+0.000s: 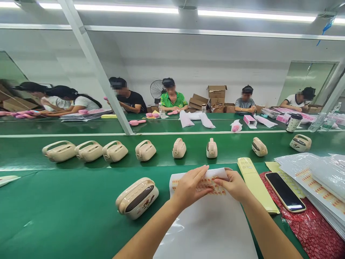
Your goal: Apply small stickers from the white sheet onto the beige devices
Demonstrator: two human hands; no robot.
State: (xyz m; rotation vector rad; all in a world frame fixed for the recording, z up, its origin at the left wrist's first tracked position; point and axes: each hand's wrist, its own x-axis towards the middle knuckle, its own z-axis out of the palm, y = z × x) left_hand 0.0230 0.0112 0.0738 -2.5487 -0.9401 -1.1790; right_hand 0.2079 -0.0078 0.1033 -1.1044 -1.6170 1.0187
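Between my two hands is a sheet of small orange-and-red stickers [219,173], its upper edge bent up towards me. My left hand [190,185] grips it from the left, with fingers along the top and the thumb lower across the rows. On the other side, my right hand [235,184] pinches the sheet's right part between thumb and fingers. A glossy white sheet [207,226] lies below my hands on the green table. To the left of my left hand stands a cream handled device [138,198] with a dark oval panel and a small printed picture.
Several similar cream devices [115,151] stand along the green belt [161,163] ahead. At right lie yellow sticker strips [256,185], a phone [285,191], red bubble wrap [315,226] and stacked sticker sheets [304,167]. Several co-workers sit across the line.
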